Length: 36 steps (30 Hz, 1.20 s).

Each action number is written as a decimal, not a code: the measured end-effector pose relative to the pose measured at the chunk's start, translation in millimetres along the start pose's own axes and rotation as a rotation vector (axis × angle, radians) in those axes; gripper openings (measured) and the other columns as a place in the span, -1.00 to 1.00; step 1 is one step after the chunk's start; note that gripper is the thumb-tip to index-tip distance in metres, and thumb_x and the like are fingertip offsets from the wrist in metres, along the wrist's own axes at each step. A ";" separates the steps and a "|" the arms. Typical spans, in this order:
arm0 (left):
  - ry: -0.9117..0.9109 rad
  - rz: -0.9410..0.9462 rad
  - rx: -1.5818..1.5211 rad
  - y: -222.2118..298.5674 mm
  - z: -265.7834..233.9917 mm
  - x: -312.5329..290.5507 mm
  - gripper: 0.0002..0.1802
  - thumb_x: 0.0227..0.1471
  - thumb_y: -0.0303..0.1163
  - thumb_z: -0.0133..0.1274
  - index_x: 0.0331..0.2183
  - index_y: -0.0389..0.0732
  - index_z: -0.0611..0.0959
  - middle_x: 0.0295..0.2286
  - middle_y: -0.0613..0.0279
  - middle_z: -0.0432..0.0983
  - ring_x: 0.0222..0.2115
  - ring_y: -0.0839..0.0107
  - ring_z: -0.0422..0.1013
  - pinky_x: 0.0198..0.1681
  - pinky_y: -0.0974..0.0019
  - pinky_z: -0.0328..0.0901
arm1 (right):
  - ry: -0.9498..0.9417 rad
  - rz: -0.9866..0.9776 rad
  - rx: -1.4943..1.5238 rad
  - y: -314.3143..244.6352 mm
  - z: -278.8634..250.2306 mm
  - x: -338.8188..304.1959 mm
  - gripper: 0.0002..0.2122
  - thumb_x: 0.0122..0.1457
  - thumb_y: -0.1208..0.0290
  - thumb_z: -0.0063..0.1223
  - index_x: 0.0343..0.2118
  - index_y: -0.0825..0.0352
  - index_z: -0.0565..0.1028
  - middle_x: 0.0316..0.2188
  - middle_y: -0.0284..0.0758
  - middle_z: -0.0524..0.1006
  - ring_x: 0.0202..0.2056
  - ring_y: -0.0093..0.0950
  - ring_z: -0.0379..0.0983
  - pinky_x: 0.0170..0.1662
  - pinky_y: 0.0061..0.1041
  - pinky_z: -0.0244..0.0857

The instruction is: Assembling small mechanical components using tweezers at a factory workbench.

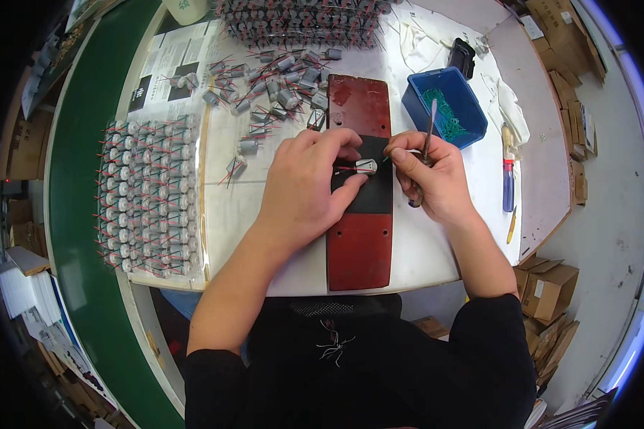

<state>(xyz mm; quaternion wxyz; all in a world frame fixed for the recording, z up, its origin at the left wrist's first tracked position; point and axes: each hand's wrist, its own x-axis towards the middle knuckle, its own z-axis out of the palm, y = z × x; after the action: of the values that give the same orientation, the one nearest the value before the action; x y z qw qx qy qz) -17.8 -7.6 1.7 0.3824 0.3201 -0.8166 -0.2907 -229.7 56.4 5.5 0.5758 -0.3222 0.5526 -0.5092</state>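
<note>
My left hand (304, 182) curls around a small silver motor (366, 166) with red and dark wires. The thumb presses at its near side, and the motor lies on a black pad (372, 200) set across a long red board (361, 254). To the right of the motor, my right hand (433, 175) pinches a short green piece (386, 159), seemingly thin wire, between thumb and forefinger. A slim tool with a metal shaft (431, 121) also sits in that hand, slanting up between the fingers; its exact kind is unclear.
Loose motors (286, 96) lie beyond my left hand. Rows of wired motors stand in a clear tray (150, 196) at left, with more stacked (300, 21) at the back. A blue bin (472, 139) holds green pieces; a blue-handled screwdriver (508, 186) lies at right.
</note>
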 end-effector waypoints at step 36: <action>-0.181 0.026 -0.188 -13.9 2.3 -2.1 -0.88 -0.16 -0.49 0.37 -0.46 -0.19 0.75 -0.37 0.29 0.69 -0.26 0.27 0.50 -0.12 0.20 0.38 | -0.234 -0.191 -0.411 -6.1 -3.3 -1.7 -0.91 0.18 0.63 0.25 -0.27 0.45 0.60 -0.22 -0.29 0.62 -0.45 -0.67 0.47 -0.43 -0.69 0.33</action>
<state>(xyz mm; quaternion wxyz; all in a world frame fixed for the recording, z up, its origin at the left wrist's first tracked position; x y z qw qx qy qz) -14.5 -14.2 -10.5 0.3391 0.2446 -0.8212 -0.3884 -234.2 57.0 11.2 0.5074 -0.5399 0.5413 -0.3975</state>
